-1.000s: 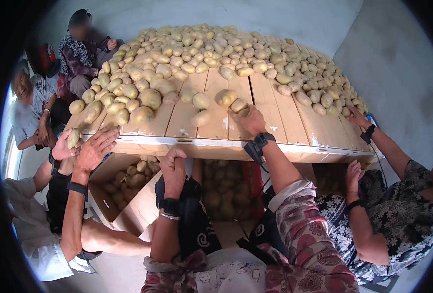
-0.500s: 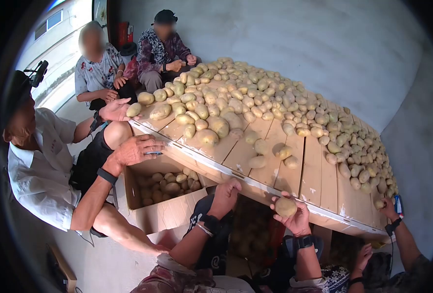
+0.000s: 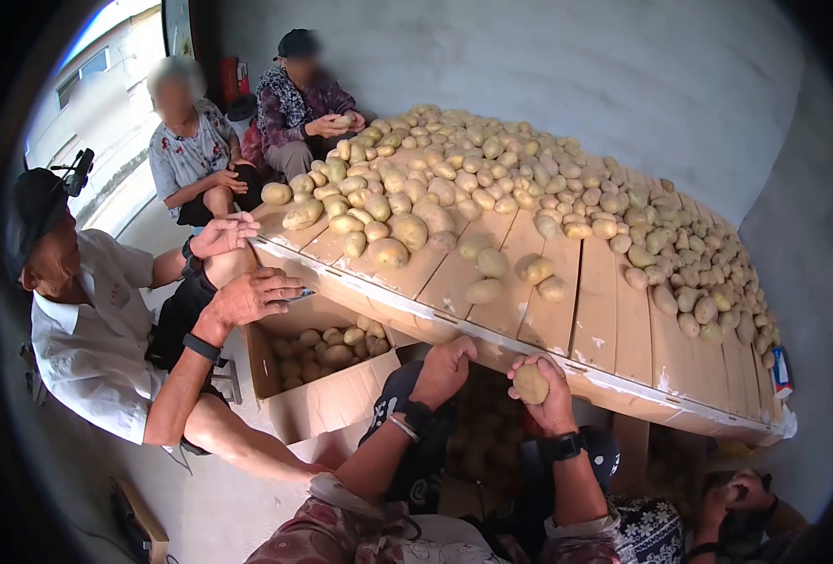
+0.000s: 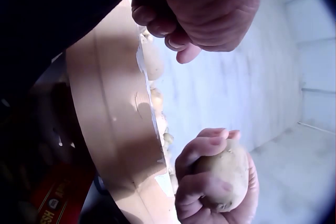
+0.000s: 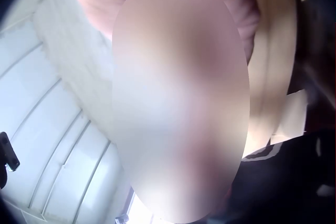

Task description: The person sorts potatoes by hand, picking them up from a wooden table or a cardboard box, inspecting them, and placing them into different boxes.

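My right hand (image 3: 550, 399) grips a potato (image 3: 531, 383) just in front of the table's near edge. In the left wrist view its fingers (image 4: 202, 145) wrap that pale, oval potato (image 4: 231, 174). A blurred patch covers most of the right wrist view, with part of the palm (image 5: 97, 3) above it. My left hand (image 3: 443, 369) holds nothing, its fingers loosely curled close to the table edge. Several loose potatoes (image 3: 482, 291) lie on the slatted table (image 3: 595, 329) beyond my hands, apart from the big heap (image 3: 492, 155).
A cardboard box (image 3: 327, 404) of potatoes stands at the left, below the table. Beside it a person in a white shirt (image 3: 92, 329) rests hands near the table edge. Two people (image 3: 290, 103) sit at the back left; another person's arm (image 3: 717, 503) shows at lower right.
My right hand has lifted the potato off the table to the near edge and turned it over. The head view has swung left. The white-shirted neighbour's potato has left the hand.
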